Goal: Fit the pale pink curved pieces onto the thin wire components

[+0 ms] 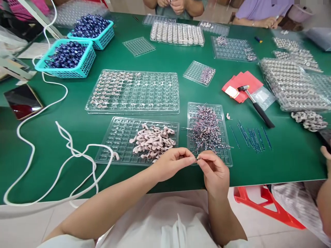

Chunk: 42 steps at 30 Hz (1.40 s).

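My left hand (176, 162) and my right hand (216, 174) meet near the table's front edge, both closed in a pinch. Between their fingertips is a tiny dark wire-like piece (197, 158), mostly covered by the fingers. Just beyond them, a transparent blister tray (225, 156) bears a tangled heap of thin wire-leaded parts (207, 125). To the left, another blister tray (117, 136) carries a pile of pale pinkish curved pieces with cupped ends (153, 141). Behind it lies a larger tray (152, 94), its left pockets filled with similar pale pieces.
Blue thin strips (253, 137) and a black-handled hammer (262, 113) lie at right, near red sheets (239, 86). Stacked filled trays (292, 82) stand farther right. Turquoise baskets (85, 65) of dark blue parts, a phone (23, 100) and a white cord (33, 148) are at left. Other people sit around.
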Each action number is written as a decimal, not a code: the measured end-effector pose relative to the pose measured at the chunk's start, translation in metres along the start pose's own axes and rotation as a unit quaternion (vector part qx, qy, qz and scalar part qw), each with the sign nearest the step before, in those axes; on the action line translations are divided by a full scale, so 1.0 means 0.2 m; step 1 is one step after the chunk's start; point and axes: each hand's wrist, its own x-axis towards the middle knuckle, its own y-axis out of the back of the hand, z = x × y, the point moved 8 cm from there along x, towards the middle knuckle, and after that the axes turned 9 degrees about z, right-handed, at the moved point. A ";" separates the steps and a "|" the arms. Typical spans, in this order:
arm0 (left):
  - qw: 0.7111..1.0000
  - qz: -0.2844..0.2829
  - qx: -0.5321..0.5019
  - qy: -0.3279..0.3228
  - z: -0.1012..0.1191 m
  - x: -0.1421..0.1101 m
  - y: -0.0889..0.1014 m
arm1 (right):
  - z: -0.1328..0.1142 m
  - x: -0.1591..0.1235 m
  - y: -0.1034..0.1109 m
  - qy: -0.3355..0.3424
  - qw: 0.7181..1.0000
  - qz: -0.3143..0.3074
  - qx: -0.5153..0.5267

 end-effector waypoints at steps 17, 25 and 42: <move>0.999 -0.037 0.011 0.026 -0.03 0.00 0.01 | -0.06 -0.02 0.02 0.052 0.994 -0.045 -0.085; 0.971 0.034 0.185 -0.148 0.12 -0.05 0.02 | -0.09 -0.02 0.02 0.085 0.989 -0.068 -0.102; 0.997 -0.056 -0.040 0.023 -0.01 -0.01 0.02 | -0.07 -0.02 -0.03 0.064 0.990 -0.128 -0.010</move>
